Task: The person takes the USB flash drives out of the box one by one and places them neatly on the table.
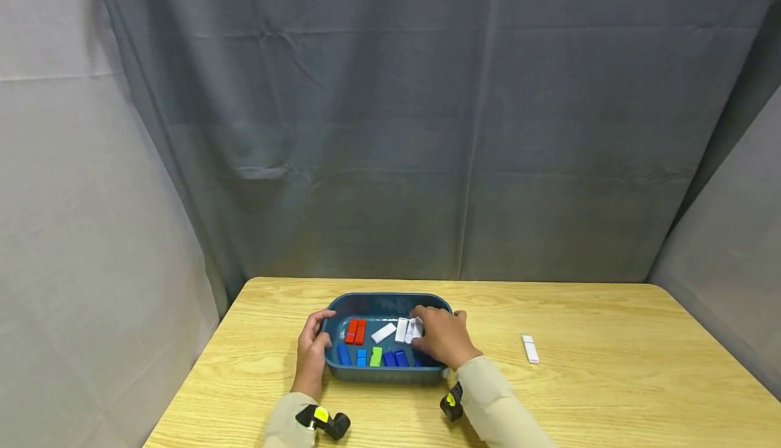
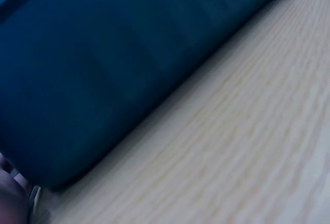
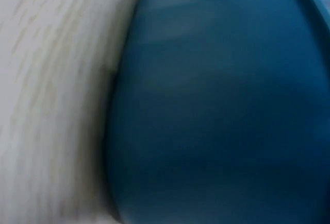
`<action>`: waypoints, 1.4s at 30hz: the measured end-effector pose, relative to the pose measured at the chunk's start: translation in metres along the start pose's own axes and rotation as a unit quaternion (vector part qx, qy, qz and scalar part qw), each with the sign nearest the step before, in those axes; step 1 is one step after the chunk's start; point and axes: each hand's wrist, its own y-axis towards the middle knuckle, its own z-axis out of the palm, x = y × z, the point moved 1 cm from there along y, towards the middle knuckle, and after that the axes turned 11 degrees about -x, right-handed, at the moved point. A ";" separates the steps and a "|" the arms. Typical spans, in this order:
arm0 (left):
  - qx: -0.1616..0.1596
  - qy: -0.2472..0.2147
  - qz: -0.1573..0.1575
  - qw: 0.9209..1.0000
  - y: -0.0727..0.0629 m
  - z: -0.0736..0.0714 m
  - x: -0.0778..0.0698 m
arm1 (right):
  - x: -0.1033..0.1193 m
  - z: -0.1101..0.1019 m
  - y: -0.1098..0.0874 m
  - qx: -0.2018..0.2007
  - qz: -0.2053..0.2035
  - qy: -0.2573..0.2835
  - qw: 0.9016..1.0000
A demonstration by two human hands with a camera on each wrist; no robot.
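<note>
Left hand (image 1: 312, 352): holding the near end of one tray (image 1: 384, 375)
Right hand (image 1: 448, 336): thumb and fingers about one white piece (image 1: 411, 331); cannot tell whether pinched
White pieces: three in tray, at and left of right hand; one on desk (image 1: 598, 383), right of it
Red pieces (image 1: 361, 331): two, right of left hand
Green piece (image 1: 376, 357): one, between hands
Light blue piece (image 1: 361, 358): one, likewise
Dark blue pieces (image 1: 401, 358): three, plus one partly hidden beside right hand

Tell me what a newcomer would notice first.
Probably the dark teal tub, gripped at its left end by the left hand, with the right hand over its right end. Red pieces stand out inside, toward the left. A lone white piece lies on the table, further right.
</note>
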 end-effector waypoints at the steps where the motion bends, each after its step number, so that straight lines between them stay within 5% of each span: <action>1: -0.001 0.002 -0.002 1.000 0.000 0.000 0.000 | -0.001 -0.002 0.000 -0.003 -0.003 0.010 1.000; 8: -0.018 0.016 -0.004 1.000 0.013 -0.004 0.031 | -0.006 -0.012 0.002 0.005 -0.008 0.089 0.996; 18: -0.016 0.002 0.000 1.000 0.016 -0.003 0.027 | -0.020 -0.036 0.000 -0.025 0.000 0.135 0.991; 29: -0.009 0.020 0.006 1.000 0.002 0.000 -0.005 | -0.052 -0.073 -0.015 -0.088 -0.007 0.164 0.982; 42: -0.016 0.015 -0.008 1.000 0.016 -0.008 0.027 | -0.091 -0.097 -0.041 -0.116 0.009 0.129 0.985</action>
